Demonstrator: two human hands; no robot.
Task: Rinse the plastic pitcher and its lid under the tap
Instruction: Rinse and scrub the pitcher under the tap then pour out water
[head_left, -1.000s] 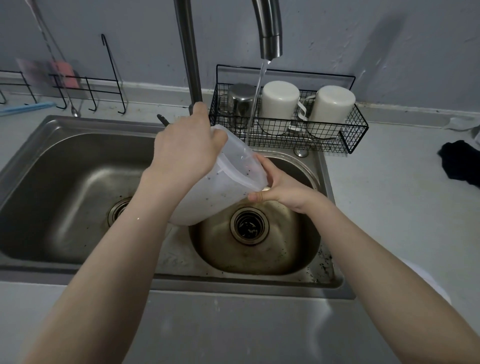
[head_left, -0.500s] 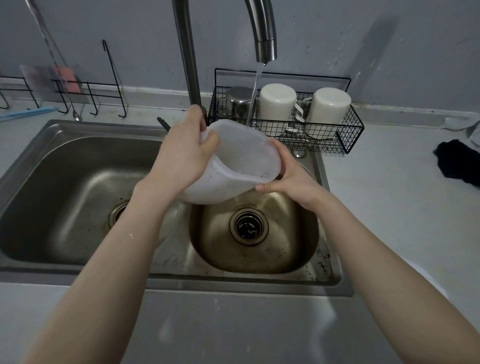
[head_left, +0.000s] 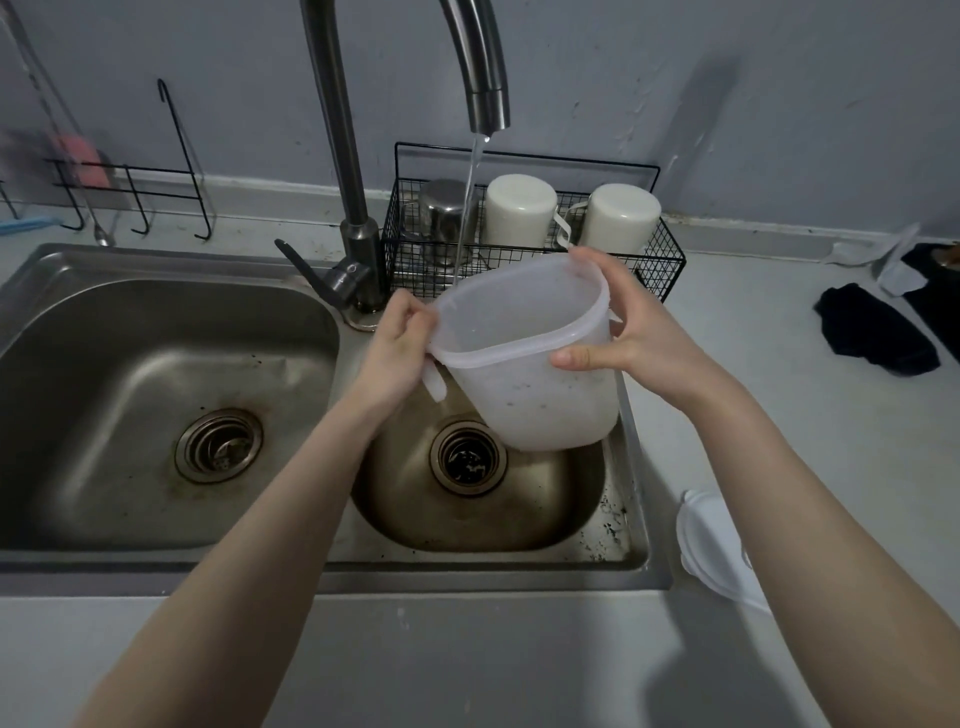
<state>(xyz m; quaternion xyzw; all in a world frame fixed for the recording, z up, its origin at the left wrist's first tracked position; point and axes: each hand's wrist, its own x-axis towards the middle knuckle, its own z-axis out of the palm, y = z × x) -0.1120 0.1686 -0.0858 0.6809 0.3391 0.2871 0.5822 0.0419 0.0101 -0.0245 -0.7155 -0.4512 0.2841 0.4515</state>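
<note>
nearest to me, two bare forearms reach forward over the counter (head_left: 467, 660). at the right, on the counter beside the sink (head_left: 636, 530), i see a white lid (head_left: 711, 545) lying flat; the right forearm covers part of it.

the sink has two bowls. the left bowl's drain (head_left: 218, 446) is uncovered. the right bowl's drain (head_left: 467, 458) sits just below the pitcher (head_left: 540, 374).

i hold the pitcher above the right bowl with both hands. it is translucent plastic, tilted so that its open mouth faces up and toward me. dark specks cling to its inner wall.

the left hand (head_left: 395, 348) is closed at the pitcher's left edge, by the handle, with fingers curled around the rim area. the right hand (head_left: 628, 327) is partly open and clasps the pitcher's right side: thumb across the near wall below the rim, fingers reaching over the far rim.

beyond the hands, a thin stream of water (head_left: 467, 208) falls from the tap (head_left: 485, 88) and meets the pitcher at its far rim. i cannot tell whether it lands inside or just behind.

behind the pitcher stands a black wire basket (head_left: 665, 260) holding a steel cup (head_left: 441, 213) and two white mugs (head_left: 522, 210), all upside down. farther left, a wire rack (head_left: 130, 192) stands against the wall. at the far right, dark cloth (head_left: 878, 338) lies on the counter.
</note>
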